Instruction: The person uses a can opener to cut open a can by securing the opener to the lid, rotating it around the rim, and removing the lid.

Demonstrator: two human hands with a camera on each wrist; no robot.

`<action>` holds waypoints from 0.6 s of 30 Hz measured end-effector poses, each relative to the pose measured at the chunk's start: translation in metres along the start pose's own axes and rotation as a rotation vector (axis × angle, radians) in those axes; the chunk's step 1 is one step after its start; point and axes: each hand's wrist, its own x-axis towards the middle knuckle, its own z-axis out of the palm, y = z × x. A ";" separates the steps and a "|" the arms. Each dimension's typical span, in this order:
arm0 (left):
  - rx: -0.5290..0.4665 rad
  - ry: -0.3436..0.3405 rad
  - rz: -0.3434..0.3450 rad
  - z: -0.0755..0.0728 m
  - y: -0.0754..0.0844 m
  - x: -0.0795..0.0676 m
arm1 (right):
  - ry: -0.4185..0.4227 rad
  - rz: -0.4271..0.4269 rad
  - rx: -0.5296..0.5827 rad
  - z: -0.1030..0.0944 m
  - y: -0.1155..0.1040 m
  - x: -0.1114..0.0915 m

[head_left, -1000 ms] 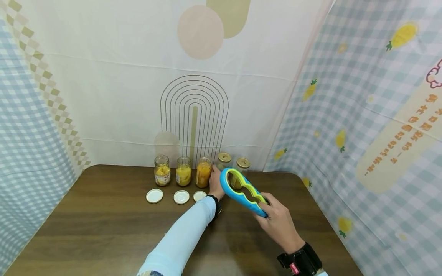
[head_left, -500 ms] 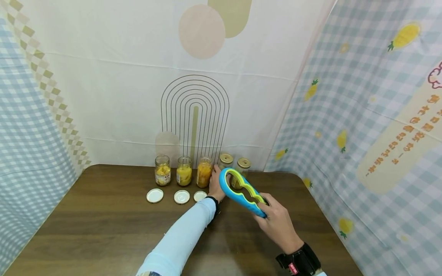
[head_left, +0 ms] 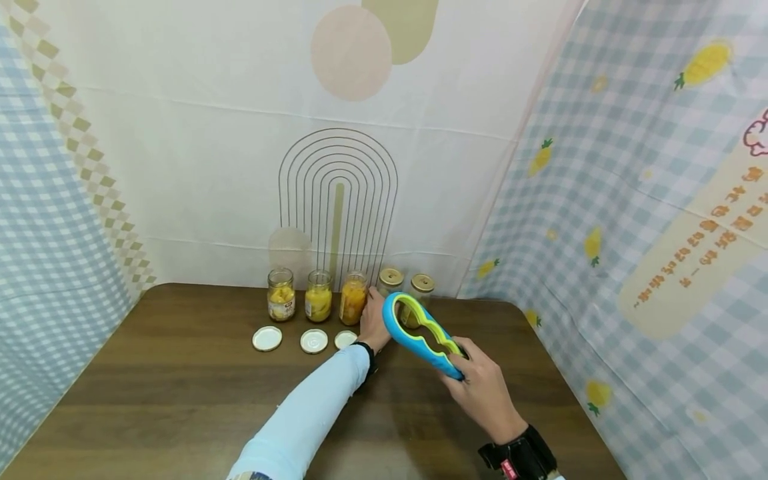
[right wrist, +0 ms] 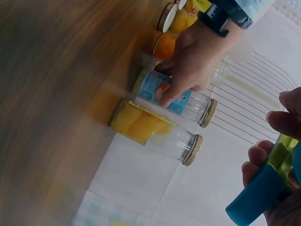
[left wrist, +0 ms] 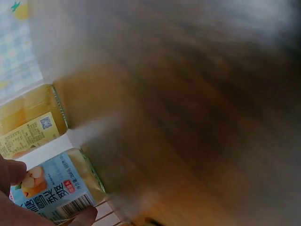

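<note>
Spill/tip risk at back of table (head_left: 198,380): L hand (head_left: 375,321) grips blue-labelled jar (right wrist: 179,103), R hand (head_left: 483,387) grips opener (head_left: 420,347).

Biggest risk, prob.: held jar tips if opener goes on crooked & L grip's loose; next, a nudge to capped jar (right wrist: 141,123) just beside it, or to open orange-fruit jar (head_left: 353,300) on other side, which could slop; least, L wrist brushing nearest loose lid (head_left: 344,339). Held jar's nr table's back edge, btwn those two: clear glass, pale contents, lt-blue label (left wrist: 54,172) w/ fruit pic (left wrist: 34,182) & barcode (left wrist: 76,207), gold lid (right wrist: 208,113) on. Opener's up off table: blue outside, lime & scalloped inside, rounded loop end.
</note>
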 end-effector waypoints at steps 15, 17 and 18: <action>0.060 -0.120 0.122 -0.026 0.009 -0.021 | 0.005 -0.003 0.011 -0.007 0.001 0.006; 0.065 -0.167 0.122 -0.043 0.021 -0.034 | 0.013 -0.004 0.010 -0.008 0.000 0.007; 0.074 -0.185 0.124 -0.048 0.024 -0.040 | 0.019 -0.005 0.009 -0.008 0.000 0.007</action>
